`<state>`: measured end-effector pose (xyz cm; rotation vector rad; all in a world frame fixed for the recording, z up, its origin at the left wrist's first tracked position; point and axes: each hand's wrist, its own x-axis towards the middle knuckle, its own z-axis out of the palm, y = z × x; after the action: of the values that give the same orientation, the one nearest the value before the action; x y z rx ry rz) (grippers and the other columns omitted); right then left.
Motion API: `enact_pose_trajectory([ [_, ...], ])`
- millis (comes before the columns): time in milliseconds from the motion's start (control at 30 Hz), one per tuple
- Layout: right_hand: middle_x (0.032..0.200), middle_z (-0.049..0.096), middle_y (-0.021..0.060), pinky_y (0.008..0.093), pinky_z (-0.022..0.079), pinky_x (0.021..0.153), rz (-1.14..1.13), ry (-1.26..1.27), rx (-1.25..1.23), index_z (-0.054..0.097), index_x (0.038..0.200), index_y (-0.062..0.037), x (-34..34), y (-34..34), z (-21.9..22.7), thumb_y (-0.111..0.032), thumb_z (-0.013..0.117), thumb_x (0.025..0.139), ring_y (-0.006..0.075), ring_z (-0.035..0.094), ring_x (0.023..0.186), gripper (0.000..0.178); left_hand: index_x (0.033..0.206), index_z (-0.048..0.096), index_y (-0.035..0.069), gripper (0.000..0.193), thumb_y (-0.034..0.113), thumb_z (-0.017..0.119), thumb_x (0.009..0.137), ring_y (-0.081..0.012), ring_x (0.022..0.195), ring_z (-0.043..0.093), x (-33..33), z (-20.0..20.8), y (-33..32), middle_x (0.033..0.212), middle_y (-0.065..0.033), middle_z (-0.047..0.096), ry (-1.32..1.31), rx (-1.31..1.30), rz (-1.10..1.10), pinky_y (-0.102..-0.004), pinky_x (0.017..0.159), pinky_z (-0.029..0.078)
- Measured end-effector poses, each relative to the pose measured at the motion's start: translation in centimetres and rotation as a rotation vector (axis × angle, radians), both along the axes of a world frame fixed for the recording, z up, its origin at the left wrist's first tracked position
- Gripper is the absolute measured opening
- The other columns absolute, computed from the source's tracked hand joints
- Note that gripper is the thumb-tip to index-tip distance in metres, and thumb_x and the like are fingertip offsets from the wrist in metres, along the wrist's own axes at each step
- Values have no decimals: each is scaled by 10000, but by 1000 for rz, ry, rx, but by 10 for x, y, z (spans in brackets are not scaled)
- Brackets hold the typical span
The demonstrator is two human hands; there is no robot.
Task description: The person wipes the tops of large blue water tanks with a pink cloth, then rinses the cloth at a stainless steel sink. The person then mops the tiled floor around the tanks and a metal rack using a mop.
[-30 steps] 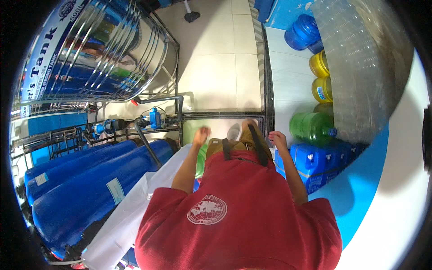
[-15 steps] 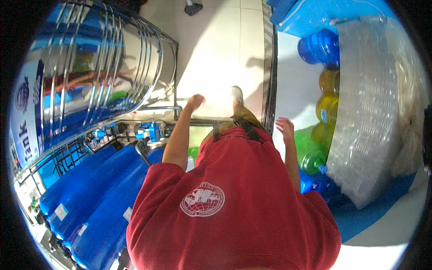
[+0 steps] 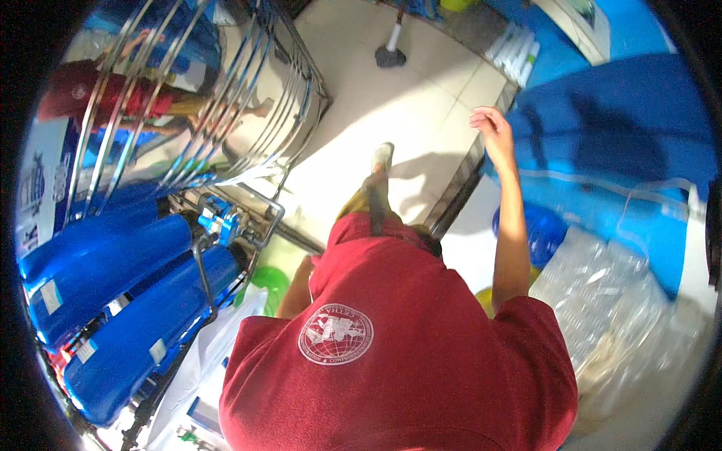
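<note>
My right hand [image 3: 494, 129] is raised ahead on the right, away from my body, over the floor near the dark edge of the white ledge. It is open, fingers loosely bent, and holds nothing. My left forearm [image 3: 295, 292] hangs close to my side, where the red shirt [image 3: 406, 331] hides most of the hand and its fingers. Beside that arm lies a green rounded container [image 3: 271, 287]. One light shoe [image 3: 383, 155] shows ahead on the tiles.
A shiny steel tank [image 3: 248, 128] with metal rails fills the upper left. Below it are blue cylinders [image 3: 150, 323] and pipe fittings [image 3: 222, 218]. At right, a blue bottle [image 3: 538, 231] and stacked clear plastic [image 3: 594, 293] line the blue wall [image 3: 617, 128]. A mop [image 3: 391, 56] stands ahead.
The view has turned to the right and moved along the walkway. My right hand has swung up and forward; my left hand has dropped back beside my body.
</note>
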<state>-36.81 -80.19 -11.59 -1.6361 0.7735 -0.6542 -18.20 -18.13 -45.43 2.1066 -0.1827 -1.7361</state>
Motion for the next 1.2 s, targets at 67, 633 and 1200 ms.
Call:
enact_pose_trajectory([
  [67, 989, 675, 90, 294, 525, 865, 107, 24, -5, 606, 1168, 5, 61, -48, 6, 17, 465, 1003, 160, 651, 890, 217, 847, 702, 60, 282, 289, 556, 923, -230, 669, 689, -7, -13, -48, 775, -103, 720, -8, 5, -64, -390, 531, 517],
  [633, 1298, 582, 123, 365, 516, 990, 569, 413, -19, 399, 1449, -40, 336, -491, -27, -131, 605, 978, 219, 629, 1155, 523, 1057, 684, -51, 293, 155, 545, 902, -239, 906, 691, 129, 111, -596, 948, -158, 735, -218, -433, 951, -360, 811, 546],
  [1200, 1602, 318, 145, 550, 363, 1130, 251, 153, 241, 386, 1520, -73, 577, -813, -11, -348, 661, 944, 338, 257, 1496, 695, 1005, 731, 12, 272, 225, 601, 896, -276, 847, 689, -196, 127, -817, 874, -173, 719, -413, 287, 1482, -372, 788, 527],
])
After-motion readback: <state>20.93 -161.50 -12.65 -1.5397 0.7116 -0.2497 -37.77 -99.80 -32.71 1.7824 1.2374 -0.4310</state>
